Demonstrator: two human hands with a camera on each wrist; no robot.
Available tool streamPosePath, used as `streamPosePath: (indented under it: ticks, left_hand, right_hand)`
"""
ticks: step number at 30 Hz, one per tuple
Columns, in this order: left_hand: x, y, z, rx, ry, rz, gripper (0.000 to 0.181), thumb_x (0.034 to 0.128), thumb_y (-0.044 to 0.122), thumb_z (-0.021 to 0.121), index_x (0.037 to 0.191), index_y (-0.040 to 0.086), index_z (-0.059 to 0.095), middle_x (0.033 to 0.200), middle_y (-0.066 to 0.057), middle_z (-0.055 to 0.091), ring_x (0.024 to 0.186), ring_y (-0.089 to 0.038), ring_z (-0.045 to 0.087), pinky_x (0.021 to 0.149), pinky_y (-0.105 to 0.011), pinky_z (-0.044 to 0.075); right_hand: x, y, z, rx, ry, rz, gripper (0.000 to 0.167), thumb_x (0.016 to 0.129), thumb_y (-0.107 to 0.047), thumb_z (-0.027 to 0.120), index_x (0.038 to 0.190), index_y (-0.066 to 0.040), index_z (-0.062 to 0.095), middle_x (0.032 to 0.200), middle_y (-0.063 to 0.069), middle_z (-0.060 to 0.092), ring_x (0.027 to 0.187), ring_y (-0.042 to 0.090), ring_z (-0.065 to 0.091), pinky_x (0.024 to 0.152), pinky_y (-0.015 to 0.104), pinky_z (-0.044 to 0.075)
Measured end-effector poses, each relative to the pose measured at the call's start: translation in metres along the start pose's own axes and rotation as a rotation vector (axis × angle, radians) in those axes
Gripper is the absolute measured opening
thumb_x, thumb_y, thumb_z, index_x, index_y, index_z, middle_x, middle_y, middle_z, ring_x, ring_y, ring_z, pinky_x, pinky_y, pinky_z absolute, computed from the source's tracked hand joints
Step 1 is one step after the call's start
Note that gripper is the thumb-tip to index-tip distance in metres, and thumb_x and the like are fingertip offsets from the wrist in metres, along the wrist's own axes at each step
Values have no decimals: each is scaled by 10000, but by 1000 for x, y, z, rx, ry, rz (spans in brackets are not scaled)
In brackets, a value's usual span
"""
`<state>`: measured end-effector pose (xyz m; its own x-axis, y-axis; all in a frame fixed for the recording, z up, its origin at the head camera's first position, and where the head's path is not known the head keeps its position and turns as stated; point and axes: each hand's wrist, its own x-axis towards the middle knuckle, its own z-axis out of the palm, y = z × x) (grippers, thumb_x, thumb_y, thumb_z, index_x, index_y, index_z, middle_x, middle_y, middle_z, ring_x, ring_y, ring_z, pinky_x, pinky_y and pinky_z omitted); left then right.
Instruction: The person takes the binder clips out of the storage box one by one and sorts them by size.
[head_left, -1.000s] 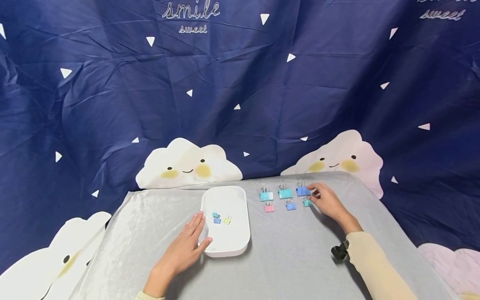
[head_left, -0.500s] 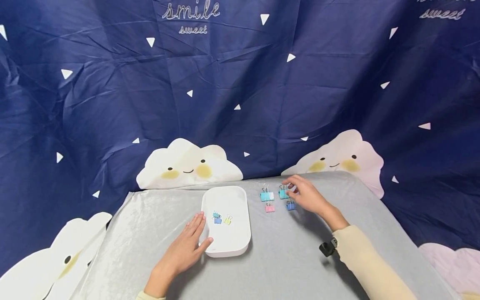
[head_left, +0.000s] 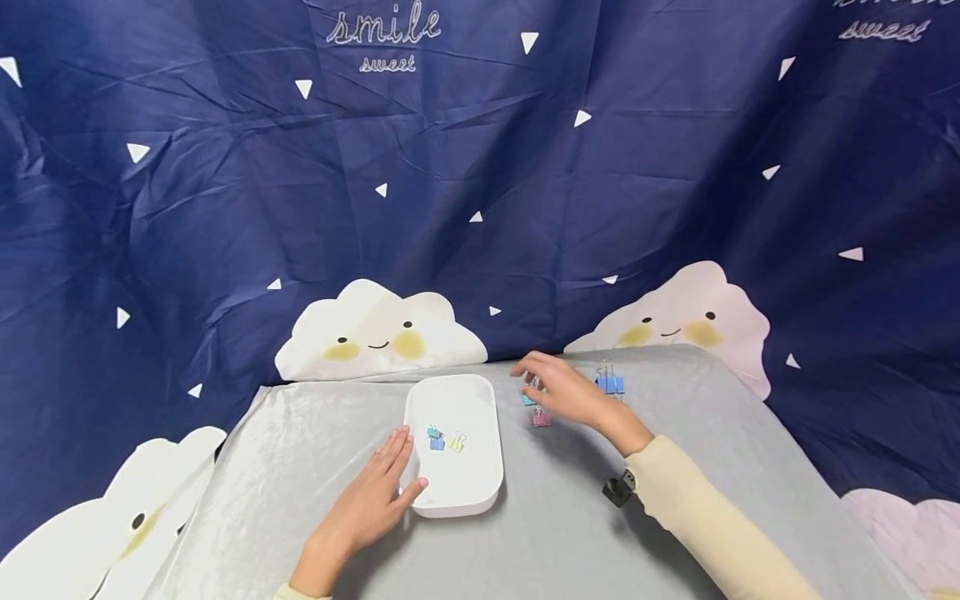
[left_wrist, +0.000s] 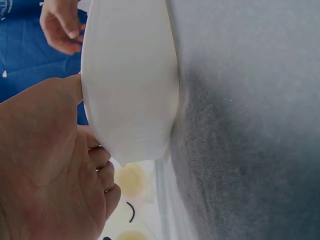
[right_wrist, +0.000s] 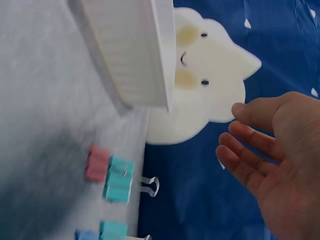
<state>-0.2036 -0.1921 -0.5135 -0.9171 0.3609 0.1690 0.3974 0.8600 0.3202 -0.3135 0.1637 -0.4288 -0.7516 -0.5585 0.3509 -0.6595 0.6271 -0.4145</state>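
- Teal clip (right_wrist: pixel 119 180) and pink clip (head_left: pixel 542 419) lie on the grey cloth (head_left: pixel 540 542), right of the tray; pink is just beside teal, on the wearer's side
- Second teal clip (right_wrist: pixel 114 230) and small blue clip (right_wrist: pixel 87 235) show at the bottom edge of the right wrist view; both cut off there
- Right hand (head_left: pixel 558 390) is over these clips, apart from them; fingers loosely bent, thumb off the fingertips, nothing held
- Large blue clip (head_left: pixel 611 385) sits further right, past the right hand; whatever is by the forearm there is mostly hidden
- White tray (head_left: pixel 461 483) — left of the loose clips; inside are a dark teal clip (head_left: pixel 434 432) and a blue clip (head_left: pixel 437 445) bunched together, yellow clip (head_left: pixel 457 443) near them
- Left hand (head_left: pixel 371 496) rests on the tray's left rim; fingers near straight, thumb spread, no clip in it
- Black device (head_left: pixel 618 492) at the right wrist; cream sleeve (head_left: pixel 712 517) behind it
- Backdrop — navy curtain (head_left: pixel 450 150) with white triangles; smiling cloud print (head_left: pixel 375 329) behind the tray
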Motion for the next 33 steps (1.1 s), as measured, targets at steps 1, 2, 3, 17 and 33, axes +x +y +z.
streamPosePath:
  ticks: [1, 2, 3, 17, 33]
  left_hand:
    - [0, 0, 0, 1, -1, -1, 783, 1095, 517, 526, 1645, -11, 349, 1766, -133, 263, 1639, -345, 262, 1338, -540, 254]
    - [0, 0, 0, 0, 0, -2, 780, 1094, 514, 528, 1643, -12, 352, 1765, -135, 266, 1638, -348, 263, 1337, -542, 256]
    - [0, 0, 0, -4, 1, -1, 776, 1094, 505, 536, 1643, -12, 353, 1763, -138, 269, 1638, -350, 264, 1336, -545, 257]
    - [0, -1, -2, -10, 6, 9, 777, 1091, 496, 549, 1633, -29, 363, 1756, -153, 284, 1636, -359, 268, 1334, -554, 262]
    - [-1, 0, -1, -6, 15, 30, 767, 1085, 473, 569, 1619, -45, 383, 1747, -167, 302, 1626, -367, 291, 1335, -541, 264]
  right_hand:
    - [5, -5, 1, -1, -15, -11, 226, 1000, -59, 711, 1223, -83, 734, 1176, 86, 732, 1037, 222, 727, 873, 380, 633]
    - [10, -9, 3, 0, -29, -23, 215, 1002, -60, 708, 1214, -73, 736, 1161, 86, 737, 1029, 214, 727, 868, 367, 636]
    - [16, -13, 5, -1, -43, -37, 199, 1005, -62, 705, 1200, -72, 739, 1145, 83, 744, 1017, 204, 729, 859, 349, 639]
    - [86, -61, 52, -89, -245, -194, 76, 999, -116, 727, 960, -137, 789, 892, -46, 750, 788, 63, 626, 762, 239, 564]
    - [111, -79, 113, -264, -575, -16, 395, 959, -218, 803, 1335, -131, 721, 1304, 46, 731, 1198, 175, 684, 1083, 305, 555]
